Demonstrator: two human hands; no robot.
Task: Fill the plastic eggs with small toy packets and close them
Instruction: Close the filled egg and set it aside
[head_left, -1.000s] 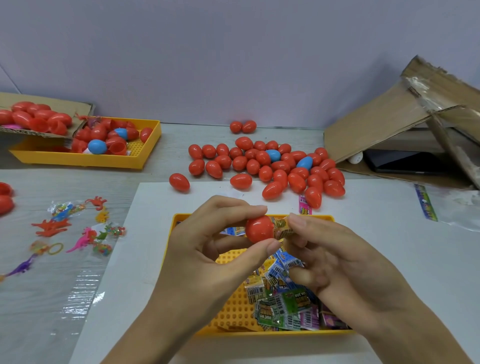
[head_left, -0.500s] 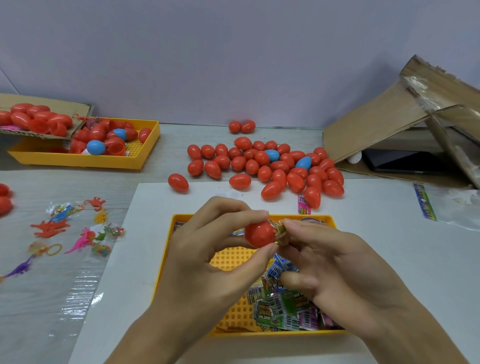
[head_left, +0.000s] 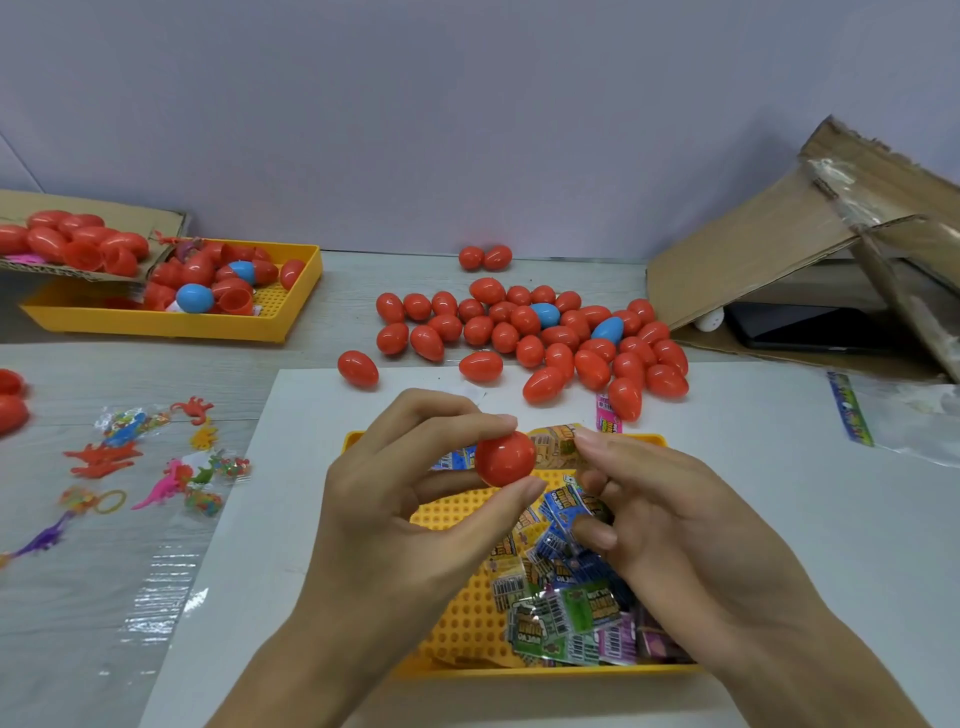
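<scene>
The left hand (head_left: 415, 499) holds a red egg half (head_left: 505, 458) above the near yellow tray (head_left: 467, 623), with the thumb under it and the forefinger over the top, so its fingers are clamped on the shell. The right hand (head_left: 670, 525) pinches a small yellowish toy packet (head_left: 558, 446) between thumb and forefinger at the shell's open side; the packet looks crumpled and only partly in, though the mouth of the shell faces away and I cannot tell how deep it sits. The step in hand seems to be stuffing the packet, and doing it well probably means folding the foil tight first, then pushing it in with one fingertip while the left hand keeps the shell steady and turned toward the right. No corner should stick out past the rim, since a trapped edge would likely stop the two halves from snapping shut. The grip on the shell should be firm but not squeezing, as thin plastic may flex out of round. The matching half is not visible in either hand, so it will have to be fetched, perhaps from the far yellow tray (head_left: 291, 322) where open halves lie. More packets (head_left: 566, 613) wait in the near tray, and a heap of closed eggs (head_left: 550, 338) lies on the desk (head_left: 779, 519) beyond it.
</scene>
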